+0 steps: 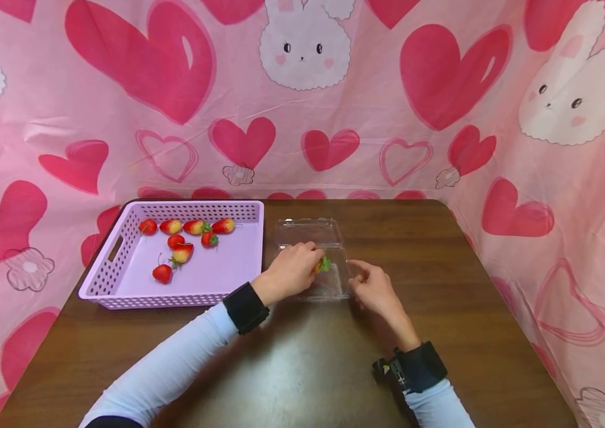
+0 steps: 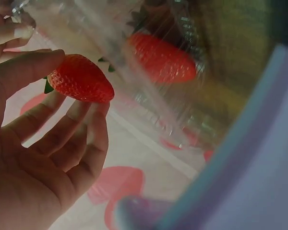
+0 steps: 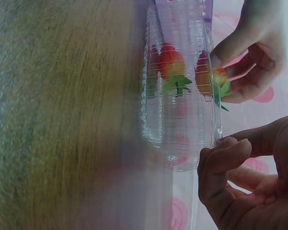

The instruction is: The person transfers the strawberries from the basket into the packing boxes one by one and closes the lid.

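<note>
My left hand [image 1: 294, 267] pinches a strawberry [image 2: 81, 79] between thumb and fingers, over the clear plastic clamshell container [image 1: 334, 279]. In the left wrist view its red tip points away from the palm, with green leaves near the thumb. Another strawberry [image 3: 172, 64] lies inside the container, seen through the clear wall in the right wrist view. At the container's right rim, my right hand [image 1: 377, 288] grips the edge with thumb and index finger, the other fingers curled. The container's lid [image 1: 310, 232] is folded back, away from me.
A purple perforated basket [image 1: 174, 300] stands left of the container, holding several strawberries [image 1: 182, 252]. Both sit on a brown wooden table [image 1: 292, 368]. Behind the table hangs a pink cloth [image 1: 281, 107] with hearts and rabbits.
</note>
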Tool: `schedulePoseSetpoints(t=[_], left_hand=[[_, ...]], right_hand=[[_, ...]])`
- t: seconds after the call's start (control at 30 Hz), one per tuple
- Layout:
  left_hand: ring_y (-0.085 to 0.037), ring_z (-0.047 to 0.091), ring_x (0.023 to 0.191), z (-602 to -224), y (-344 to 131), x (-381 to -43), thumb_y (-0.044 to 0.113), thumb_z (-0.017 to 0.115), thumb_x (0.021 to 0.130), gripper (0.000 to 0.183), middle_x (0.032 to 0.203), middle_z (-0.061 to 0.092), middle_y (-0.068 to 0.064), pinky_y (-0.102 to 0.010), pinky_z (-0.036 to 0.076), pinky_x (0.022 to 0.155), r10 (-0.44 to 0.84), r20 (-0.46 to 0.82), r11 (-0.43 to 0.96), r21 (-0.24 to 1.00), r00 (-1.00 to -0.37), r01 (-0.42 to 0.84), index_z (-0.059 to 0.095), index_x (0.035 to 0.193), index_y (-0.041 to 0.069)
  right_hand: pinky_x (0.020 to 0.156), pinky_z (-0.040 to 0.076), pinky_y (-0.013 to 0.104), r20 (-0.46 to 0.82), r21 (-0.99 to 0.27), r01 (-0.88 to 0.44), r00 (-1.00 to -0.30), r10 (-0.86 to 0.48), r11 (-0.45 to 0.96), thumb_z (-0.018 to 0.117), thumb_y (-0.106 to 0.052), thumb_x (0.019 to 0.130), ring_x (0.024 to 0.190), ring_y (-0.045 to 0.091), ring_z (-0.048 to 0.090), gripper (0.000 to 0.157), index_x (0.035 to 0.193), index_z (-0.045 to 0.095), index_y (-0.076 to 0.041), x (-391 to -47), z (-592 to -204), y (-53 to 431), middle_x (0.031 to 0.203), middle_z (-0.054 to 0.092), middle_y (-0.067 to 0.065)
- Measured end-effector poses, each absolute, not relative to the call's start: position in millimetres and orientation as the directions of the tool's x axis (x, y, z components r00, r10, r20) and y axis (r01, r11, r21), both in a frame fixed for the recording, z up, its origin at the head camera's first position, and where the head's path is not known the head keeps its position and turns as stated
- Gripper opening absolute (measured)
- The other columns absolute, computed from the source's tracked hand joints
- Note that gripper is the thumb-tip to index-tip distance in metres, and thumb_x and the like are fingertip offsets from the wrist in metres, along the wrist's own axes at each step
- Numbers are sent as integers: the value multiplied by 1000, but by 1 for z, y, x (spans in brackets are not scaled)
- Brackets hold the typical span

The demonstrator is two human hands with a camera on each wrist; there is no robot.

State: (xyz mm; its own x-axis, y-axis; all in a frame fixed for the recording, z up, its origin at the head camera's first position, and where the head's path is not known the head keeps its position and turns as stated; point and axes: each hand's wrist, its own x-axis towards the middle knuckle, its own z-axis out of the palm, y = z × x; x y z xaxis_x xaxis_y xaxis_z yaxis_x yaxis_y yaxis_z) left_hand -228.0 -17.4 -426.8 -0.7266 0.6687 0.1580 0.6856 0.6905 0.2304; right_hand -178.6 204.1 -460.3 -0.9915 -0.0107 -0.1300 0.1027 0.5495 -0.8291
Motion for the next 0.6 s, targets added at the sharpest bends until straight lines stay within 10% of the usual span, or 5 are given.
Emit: schedulePoseSetpoints(t=[0.6], left_hand=[[-28, 71, 95, -447, -8, -231, 18, 85, 89, 30, 102, 71, -8, -45, 59, 88, 648, 162, 725, 172, -745, 668, 75, 115, 8]], right_hand=[[51, 50, 34, -131, -840, 101, -991, -19, 533, 65, -5, 97, 49, 20, 55, 48, 145, 60, -7, -177, -459, 205, 72, 58, 7]])
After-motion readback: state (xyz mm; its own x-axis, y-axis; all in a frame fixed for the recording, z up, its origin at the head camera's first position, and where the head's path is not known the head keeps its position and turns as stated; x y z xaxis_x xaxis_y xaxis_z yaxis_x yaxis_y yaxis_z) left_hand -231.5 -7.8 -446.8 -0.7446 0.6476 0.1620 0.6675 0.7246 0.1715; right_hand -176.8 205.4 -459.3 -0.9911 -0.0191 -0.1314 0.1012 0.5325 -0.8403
